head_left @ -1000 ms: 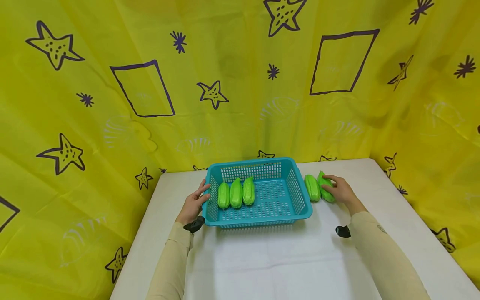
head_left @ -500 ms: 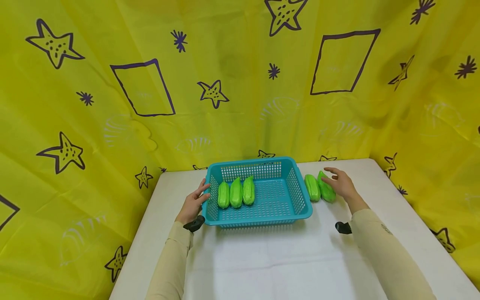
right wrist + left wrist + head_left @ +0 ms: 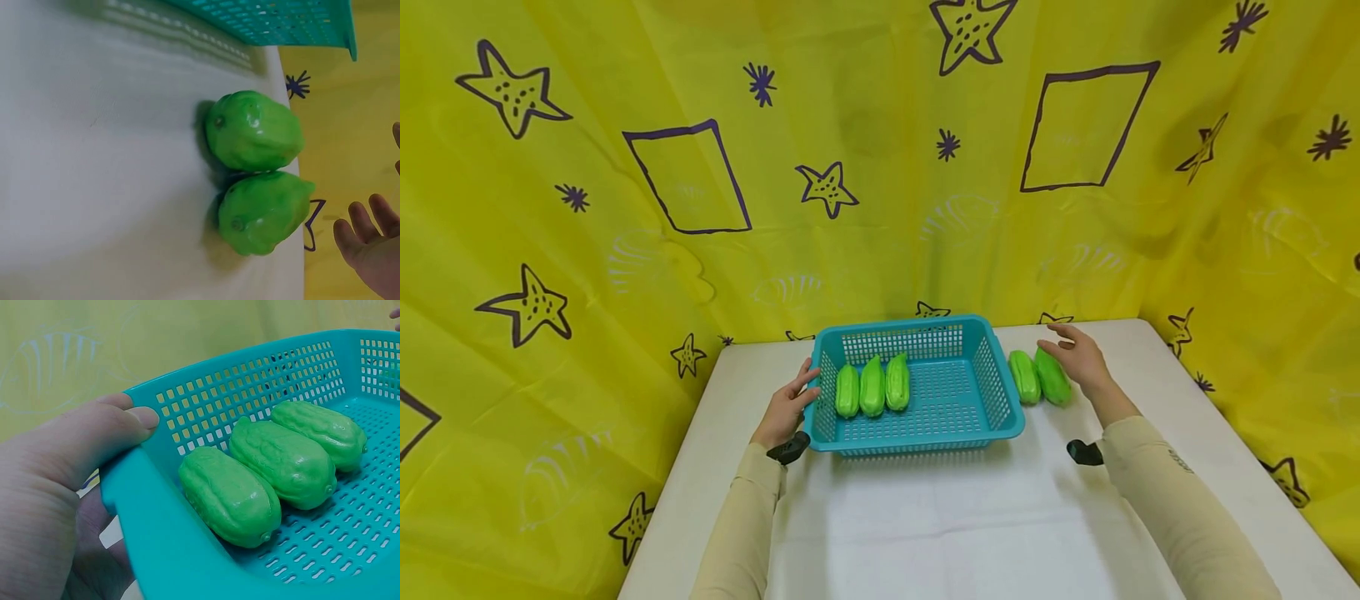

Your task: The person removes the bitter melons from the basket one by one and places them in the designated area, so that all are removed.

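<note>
A teal plastic basket [image 3: 917,442] stands on the white table with three green ridged gourds in a row at its left: a left one [image 3: 847,392], a middle one [image 3: 872,388] and a right one [image 3: 897,383]. My left hand [image 3: 784,410] grips the basket's left rim, thumb over the edge and fingers outside, as the left wrist view confirms. Right of the basket, two more gourds lie side by side, an inner one [image 3: 1024,377] and an outer one [image 3: 1055,382]. Over the outer one's far end is my right hand [image 3: 1081,360], fingers apart and holding nothing.
Behind the table [image 3: 925,517] hangs a yellow curtain [image 3: 880,250] printed with starfish and frames, coming close to the back edge. It also closes in both sides. The basket's right wall [image 3: 992,383] stands close beside the inner gourd.
My right hand has come off the outer gourd, its fingers spreading and shifting slightly toward the back. That gourd now lies uncovered, slightly shifted. The left hand and basket stay put.
</note>
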### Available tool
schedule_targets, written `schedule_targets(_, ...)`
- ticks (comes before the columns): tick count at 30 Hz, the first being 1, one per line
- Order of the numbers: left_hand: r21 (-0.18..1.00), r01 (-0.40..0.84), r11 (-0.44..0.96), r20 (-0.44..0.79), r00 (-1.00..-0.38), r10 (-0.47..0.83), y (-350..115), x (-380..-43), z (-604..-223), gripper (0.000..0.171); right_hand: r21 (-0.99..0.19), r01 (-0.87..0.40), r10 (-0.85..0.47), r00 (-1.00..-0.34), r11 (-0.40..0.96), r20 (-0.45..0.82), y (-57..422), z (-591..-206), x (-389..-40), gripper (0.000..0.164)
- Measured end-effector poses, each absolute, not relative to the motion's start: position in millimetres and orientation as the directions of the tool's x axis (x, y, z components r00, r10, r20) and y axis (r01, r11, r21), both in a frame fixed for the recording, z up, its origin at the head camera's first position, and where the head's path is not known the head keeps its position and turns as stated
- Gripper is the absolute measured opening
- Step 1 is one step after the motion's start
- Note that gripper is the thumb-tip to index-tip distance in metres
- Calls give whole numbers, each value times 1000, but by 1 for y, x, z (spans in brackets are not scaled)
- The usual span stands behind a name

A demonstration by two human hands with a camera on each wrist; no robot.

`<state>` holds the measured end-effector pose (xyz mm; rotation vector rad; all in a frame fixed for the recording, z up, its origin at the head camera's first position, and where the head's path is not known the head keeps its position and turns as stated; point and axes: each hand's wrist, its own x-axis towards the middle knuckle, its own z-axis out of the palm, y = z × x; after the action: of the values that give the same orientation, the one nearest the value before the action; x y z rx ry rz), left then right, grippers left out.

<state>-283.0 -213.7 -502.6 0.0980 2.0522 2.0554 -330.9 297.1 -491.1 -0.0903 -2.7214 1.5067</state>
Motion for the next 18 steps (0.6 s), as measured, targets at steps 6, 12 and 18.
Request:
schedule_targets(6, 993, -114, 5, -112, -971, 211, -214, -283, -504, 53, -885, 23, 59, -998, 465, 4, 287, -484, -329, 71)
schedule_targets(12, 993, -116, -7, -112, -971, 211, -214, -283, -505, 53, -909, 7, 33, -999, 418, 7, 274, -477, -325, 71)
schedule_targets(18, 993, -117, -6, -113, -971, 210, -214, -284, -504, 53, -922, -21, -6, -1000, 388, 21, 261, -472, -321, 71)
